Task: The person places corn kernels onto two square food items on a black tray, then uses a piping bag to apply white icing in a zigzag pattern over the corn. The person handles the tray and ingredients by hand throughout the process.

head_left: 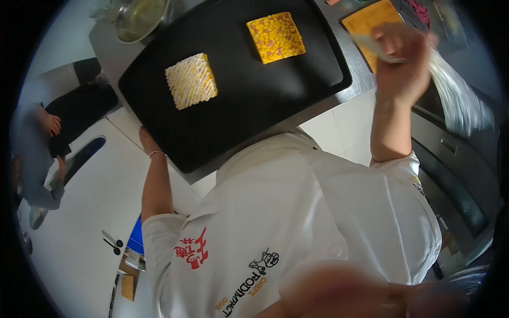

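A black baking tray [238, 100] holds two square slabs of bread. The left bread [191, 82] is striped on top with thin white lines of sauce. Farther right, the other bread [275, 37] is covered in yellow corn kernels and pinkish bits, with no white lines on it. My right hand [405, 61], raised beyond the tray's right side, is closed around a clear plastic piping bag [460, 98], blurred by motion, whose loose end trails to the right. At the tray's left edge is my left hand [148, 141]; its fingers are mostly hidden.
The tray lies on a steel counter [106, 40]. A metal bowl [139, 24] stands at the far left, and a wooden board [371, 18] lies at the far right beneath my right hand. Another person [40, 153] is at the left. Steel equipment [450, 169] stands at the right.
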Motion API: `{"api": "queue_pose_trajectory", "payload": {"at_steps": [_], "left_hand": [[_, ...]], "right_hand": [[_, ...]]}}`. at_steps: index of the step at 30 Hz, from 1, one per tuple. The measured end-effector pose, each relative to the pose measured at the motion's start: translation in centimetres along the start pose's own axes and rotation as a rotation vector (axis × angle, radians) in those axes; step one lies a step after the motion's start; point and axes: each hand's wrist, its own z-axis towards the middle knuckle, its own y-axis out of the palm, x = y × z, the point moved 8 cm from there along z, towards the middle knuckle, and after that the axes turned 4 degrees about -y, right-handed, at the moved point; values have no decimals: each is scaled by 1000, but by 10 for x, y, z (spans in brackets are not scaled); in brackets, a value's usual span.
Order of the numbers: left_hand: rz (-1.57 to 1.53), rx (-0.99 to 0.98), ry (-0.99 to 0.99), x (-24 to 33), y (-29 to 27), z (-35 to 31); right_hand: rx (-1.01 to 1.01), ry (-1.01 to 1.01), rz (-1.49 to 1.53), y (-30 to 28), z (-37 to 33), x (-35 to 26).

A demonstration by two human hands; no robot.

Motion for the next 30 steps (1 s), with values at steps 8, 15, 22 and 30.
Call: {"api": "queue_pose_trajectory", "payload": {"at_steps": [8, 15, 22, 30], "left_hand": [[285, 142, -94, 31, -24, -33], [222, 150, -150, 21, -19, -33], [243, 162, -215, 22, -22, -40], [228, 163, -175, 8, -30, -36]], "right_hand": [[-184, 257, 480, 32, 40, 110], [-211, 245, 360, 77, 38, 177], [-348, 246, 356, 100, 27, 201], [-405, 231, 341, 95, 11, 224]]}}
